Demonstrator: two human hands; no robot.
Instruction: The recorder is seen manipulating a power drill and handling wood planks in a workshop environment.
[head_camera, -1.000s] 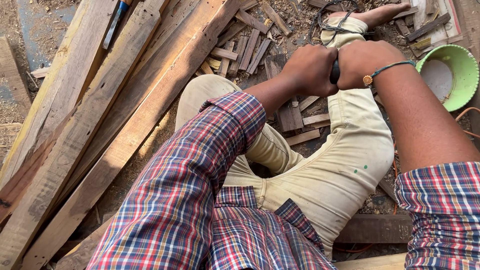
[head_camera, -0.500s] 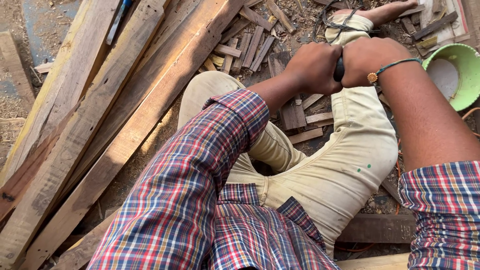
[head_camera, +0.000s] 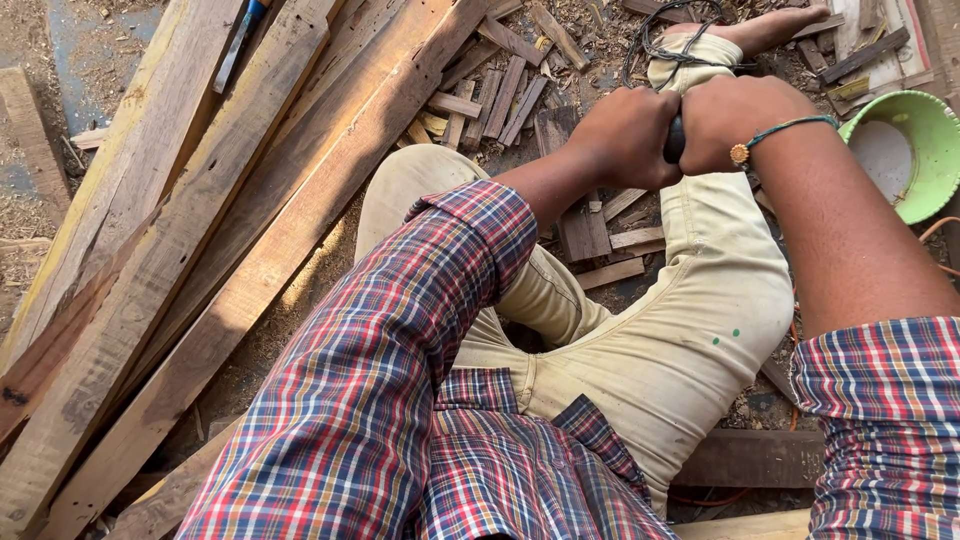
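My left hand (head_camera: 625, 137) and my right hand (head_camera: 735, 118) are closed side by side over my right knee, both gripping a dark handle (head_camera: 675, 140) of which only a short black part shows between them. What the handle belongs to is hidden under the hands. My right wrist wears a green thread band with a gold bead. I sit on the ground in beige trousers (head_camera: 700, 300) and a plaid shirt, my bare foot (head_camera: 770, 28) stretched ahead.
Long wooden planks (head_camera: 200, 230) lie slanted on the left. Short wood offcuts (head_camera: 500, 90) and sawdust are scattered ahead of my knees. A green bowl (head_camera: 915, 150) sits at right, a dark cord (head_camera: 680, 30) coils near my foot.
Both hands have stayed clasped on the handle; they have shifted only slightly in the view, upward and to the right.
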